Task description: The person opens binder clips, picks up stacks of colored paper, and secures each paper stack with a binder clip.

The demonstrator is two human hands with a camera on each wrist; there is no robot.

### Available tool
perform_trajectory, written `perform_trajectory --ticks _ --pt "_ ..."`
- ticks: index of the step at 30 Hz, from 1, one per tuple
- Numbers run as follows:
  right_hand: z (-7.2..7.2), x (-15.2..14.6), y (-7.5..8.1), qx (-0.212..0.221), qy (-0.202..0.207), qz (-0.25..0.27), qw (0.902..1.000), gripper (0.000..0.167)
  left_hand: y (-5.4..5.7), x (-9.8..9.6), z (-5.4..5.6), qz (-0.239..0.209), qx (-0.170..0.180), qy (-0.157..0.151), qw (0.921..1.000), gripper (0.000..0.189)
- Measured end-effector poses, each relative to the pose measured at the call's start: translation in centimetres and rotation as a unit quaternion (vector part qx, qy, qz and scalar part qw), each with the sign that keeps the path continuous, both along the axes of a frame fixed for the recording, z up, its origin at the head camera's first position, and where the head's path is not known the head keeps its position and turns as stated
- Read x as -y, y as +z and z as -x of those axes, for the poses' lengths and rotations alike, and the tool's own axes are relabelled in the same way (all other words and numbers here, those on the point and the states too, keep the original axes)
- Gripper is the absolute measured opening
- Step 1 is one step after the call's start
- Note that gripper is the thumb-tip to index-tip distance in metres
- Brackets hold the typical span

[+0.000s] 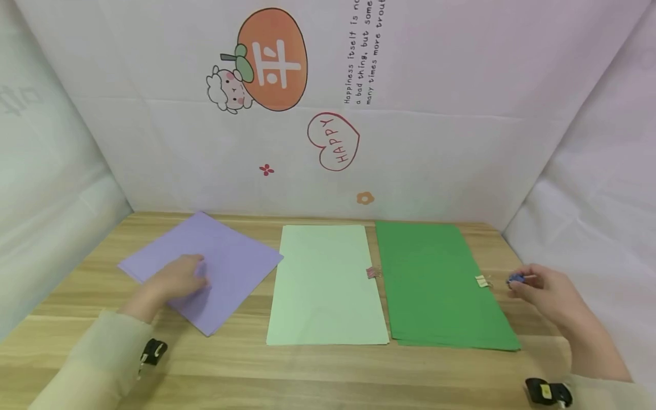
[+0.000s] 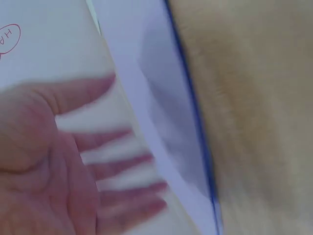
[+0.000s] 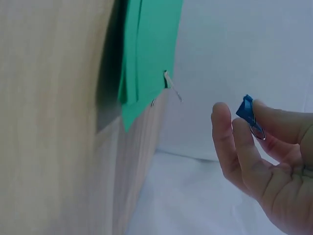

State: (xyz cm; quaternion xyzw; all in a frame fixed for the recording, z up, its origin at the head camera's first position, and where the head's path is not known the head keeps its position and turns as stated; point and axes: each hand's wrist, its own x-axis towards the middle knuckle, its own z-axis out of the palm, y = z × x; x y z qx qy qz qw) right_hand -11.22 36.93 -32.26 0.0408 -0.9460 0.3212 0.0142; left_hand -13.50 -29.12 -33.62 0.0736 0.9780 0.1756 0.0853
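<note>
A stack of purple paper (image 1: 230, 267) lies turned at an angle on the left of the table. My left hand (image 1: 179, 277) is over it with fingers spread; in the left wrist view the fingertips (image 2: 159, 205) are right by the purple sheets (image 2: 142, 98), palm showing. At the right, my right hand (image 1: 550, 293) pinches a blue binder clip (image 1: 515, 278) between thumb and fingers. The right wrist view shows the blue clip (image 3: 246, 108) with its wire handles toward the palm. That hand is to the right of the green paper stack (image 1: 435, 285).
A pale green paper stack (image 1: 325, 285) lies in the middle, a pink binder clip (image 1: 372, 272) on its right edge. A cream binder clip (image 1: 482, 281) grips the green stack's right edge. White printed cloth (image 1: 435, 159) stands behind the wooden table (image 1: 328, 376).
</note>
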Motion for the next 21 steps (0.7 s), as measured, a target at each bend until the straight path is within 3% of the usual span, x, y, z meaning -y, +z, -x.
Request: perform_trajectory --ticks 3,6,10,14,21 --pt "0.0 0.7 0.2 -0.019 -0.014 0.025 0.9994 0.02 1.2 0.0 0.4 0.052 0.028 0.063 0.9963 0.068" --pt "0.3 1.5 0.6 -0.024 -0.03 0.038 0.9985 0.026 1.6 0.2 0.7 0.071 0.07 0.095 0.9905 0.075" --pt "0.8 2.7 1.2 0.004 -0.048 0.044 0.9979 0.042 1.1 0.1 1.2 0.068 0.11 0.105 0.986 0.085" --pt "1.2 3.9 1.6 0.044 -0.032 0.068 0.9962 0.05 0.7 0.0 1.7 0.083 0.123 0.115 0.9822 0.092" --pt "1.5 5.5 1.7 0.033 -0.019 0.115 0.9926 0.046 1.4 -0.7 2.0 0.109 0.145 0.157 0.9709 0.097"
